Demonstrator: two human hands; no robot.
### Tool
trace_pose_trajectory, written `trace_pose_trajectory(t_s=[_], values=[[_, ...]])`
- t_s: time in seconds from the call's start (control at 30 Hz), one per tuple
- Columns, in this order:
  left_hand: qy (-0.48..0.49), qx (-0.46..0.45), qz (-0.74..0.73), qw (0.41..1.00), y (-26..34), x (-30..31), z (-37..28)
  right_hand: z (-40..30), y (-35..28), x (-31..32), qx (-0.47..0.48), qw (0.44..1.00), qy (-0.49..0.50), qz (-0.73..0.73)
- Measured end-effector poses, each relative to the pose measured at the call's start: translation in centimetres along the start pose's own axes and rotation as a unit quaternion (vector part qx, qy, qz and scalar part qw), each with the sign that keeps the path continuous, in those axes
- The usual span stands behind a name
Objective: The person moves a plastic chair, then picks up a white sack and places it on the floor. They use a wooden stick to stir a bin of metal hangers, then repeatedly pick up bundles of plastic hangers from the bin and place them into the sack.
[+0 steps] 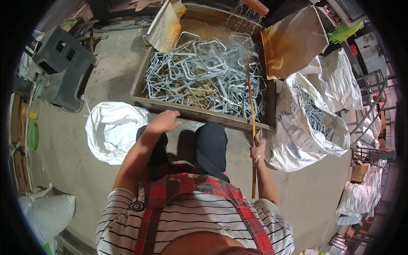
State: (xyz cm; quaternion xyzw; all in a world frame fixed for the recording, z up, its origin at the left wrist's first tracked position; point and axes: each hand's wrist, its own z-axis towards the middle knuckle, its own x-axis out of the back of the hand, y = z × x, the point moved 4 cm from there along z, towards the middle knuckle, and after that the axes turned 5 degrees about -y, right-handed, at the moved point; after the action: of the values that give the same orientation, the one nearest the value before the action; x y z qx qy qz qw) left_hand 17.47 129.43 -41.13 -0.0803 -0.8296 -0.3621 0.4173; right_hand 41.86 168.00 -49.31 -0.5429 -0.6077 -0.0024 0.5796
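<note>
Before me sits a shallow metal tank [191,106] with water in it and a heap of bent grey metal rods [204,68]. My right hand [257,150] grips a long thin brown rod [250,95], whose far end reaches into the heap on the right side. The rod's lower end passes down beside my forearm. My left hand [165,121] holds nothing; it hovers by the tank's near rim, above my knee, fingers slightly apart. I cannot tell whether it touches the rim. Left of it, a white woven sack [116,132] stands with its mouth spread wide.
Water falls from a rusty pipe [256,7] into the tank's far end. Stained sheets [295,44] flank it. A printed woven sack [295,140] of metal pieces [310,110] stands right. A grey plastic step stool [65,68] is at left; a full white sack [51,212] lies lower left.
</note>
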Motion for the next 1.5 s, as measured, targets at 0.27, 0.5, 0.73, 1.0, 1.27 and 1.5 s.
trace_pose_trajectory(t_s=[0.27,0.5,0.73,1.0,1.27,1.5], values=[[0.012,-0.040,-0.004,0.999,1.4,-0.1,0.7,-8.0,5.2,0.2,0.137,0.990,0.032,-0.029],[0.026,-0.025,-0.002,0.999,0.5,0.3,-0.8,-10.7,2.2,2.3,0.027,0.995,-0.049,0.082],[0.009,-0.010,0.019,1.000,0.2,-0.2,-0.5,-12.4,1.5,3.0,0.175,0.982,-0.038,-0.061],[0.005,0.008,0.020,1.000,0.2,-0.7,-0.4,-9.7,1.5,4.4,0.211,0.966,-0.079,-0.129],[-0.018,0.034,0.052,0.998,-0.8,-1.3,-0.3,-12.2,-3.3,5.7,0.279,0.939,-0.116,-0.164],[-0.012,0.025,0.041,0.999,0.4,-1.7,0.4,-6.7,-4.0,4.8,0.255,0.847,-0.184,-0.429]])
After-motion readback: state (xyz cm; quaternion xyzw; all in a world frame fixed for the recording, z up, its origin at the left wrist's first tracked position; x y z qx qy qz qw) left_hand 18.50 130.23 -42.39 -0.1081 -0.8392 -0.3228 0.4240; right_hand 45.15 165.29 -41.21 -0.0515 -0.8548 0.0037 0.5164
